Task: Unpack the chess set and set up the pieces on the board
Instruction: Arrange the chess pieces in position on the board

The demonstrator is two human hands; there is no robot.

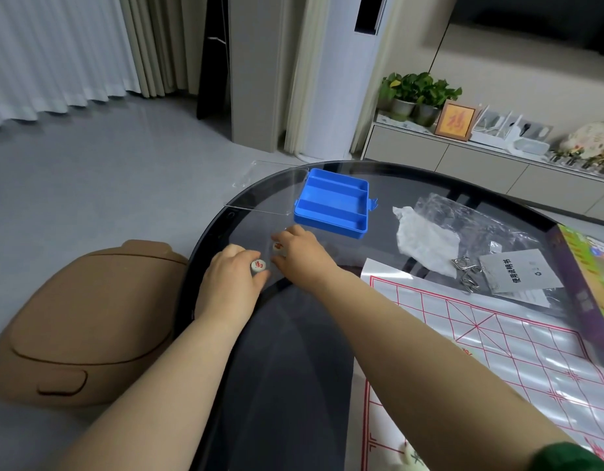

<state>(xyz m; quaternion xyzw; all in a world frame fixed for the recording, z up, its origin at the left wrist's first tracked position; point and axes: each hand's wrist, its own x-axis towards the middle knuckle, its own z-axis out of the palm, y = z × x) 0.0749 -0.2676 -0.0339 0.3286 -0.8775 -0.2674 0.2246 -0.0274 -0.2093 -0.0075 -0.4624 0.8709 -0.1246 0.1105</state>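
The dark glass counter (294,368) carries everything. On its right part lies the board (497,351), a thin sheet with red lines, flat but a little wavy, well apart from the hands. Near the far edge sits the blue box (331,207), open, with its clear lid (260,192) laid out to the left over the rim of the counter. Its compartments show no pieces. In front of the box, near the left edge of the counter, the two hands are just beside each other. The left hand (229,277) has its fingers curled and pinches the left piece (258,265) between thumb and fingers, with the red character facing up. The right hand (302,251) is curled too and pinches the right piece (278,247) at its fingertips, a red mark showing. Both pieces are small pale discs. I judge them light, stiff and not fragile, but smooth, so they may slip or roll on the glass. The best hold seems to be at the round rim, thumb against one or two fingers, face up so the character can be read. The board is probably soft and light and may slide, so each piece should be put down gently. A third piece (412,458) lies at the near edge of the board, blurred.
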